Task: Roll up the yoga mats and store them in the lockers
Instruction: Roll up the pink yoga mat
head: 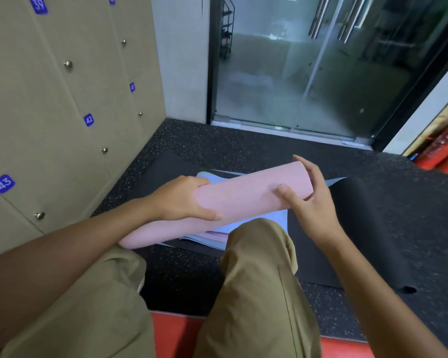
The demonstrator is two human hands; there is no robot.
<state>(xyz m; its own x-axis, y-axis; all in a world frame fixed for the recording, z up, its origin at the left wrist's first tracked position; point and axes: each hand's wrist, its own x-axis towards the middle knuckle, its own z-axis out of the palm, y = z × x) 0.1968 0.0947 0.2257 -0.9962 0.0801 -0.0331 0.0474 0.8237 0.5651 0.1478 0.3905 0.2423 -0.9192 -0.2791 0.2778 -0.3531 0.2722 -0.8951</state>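
Locker tags (3, 183): 39, 41, 42, 43.

Gym changing area: numbered lockers (62, 104), speckled rubber floor (217, 143) (glass door (295, 73)).

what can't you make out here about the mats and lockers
- Pink mat, head view: near end hidden behind the left hand and knee.
- Blue mat: mostly covered by the pink roll.
- Right hand: fingers hidden behind the roll's far end.
- Lockers: doors shut, insides unseen; top numbers cut off.

Fire extinguishers (444, 148) cut by rt edge.
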